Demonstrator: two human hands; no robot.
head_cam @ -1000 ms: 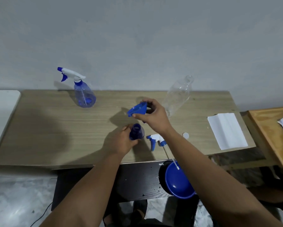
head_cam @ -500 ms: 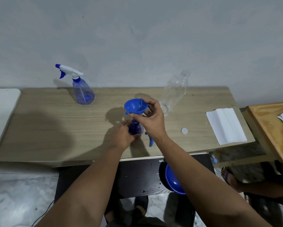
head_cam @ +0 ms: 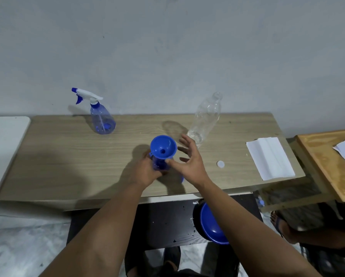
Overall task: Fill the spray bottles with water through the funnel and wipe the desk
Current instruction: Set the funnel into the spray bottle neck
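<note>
A blue funnel (head_cam: 163,146) sits upright in the neck of an open blue spray bottle (head_cam: 159,164) at the desk's middle front. My left hand (head_cam: 145,170) is wrapped around that bottle. My right hand (head_cam: 189,159) hovers just right of the funnel, fingers spread, thumb near the bottle's neck, holding nothing. A second blue spray bottle (head_cam: 99,116) with its white trigger head on stands at the back left. A clear plastic water bottle (head_cam: 205,118), uncapped, stands behind my right hand. The removed trigger head is mostly hidden under my right wrist.
A white folded cloth (head_cam: 269,157) lies at the wooden desk's (head_cam: 68,156) right end, a small white cap (head_cam: 220,164) beside it. A blue basin (head_cam: 211,224) sits below the desk's front edge. A wooden tray (head_cam: 327,162) stands to the right; a person's foot (head_cam: 277,218) is beneath it.
My right hand carried the funnel down onto the bottle's neck, set it upright, then let go and opened. My left hand kept its hold on the bottle.
</note>
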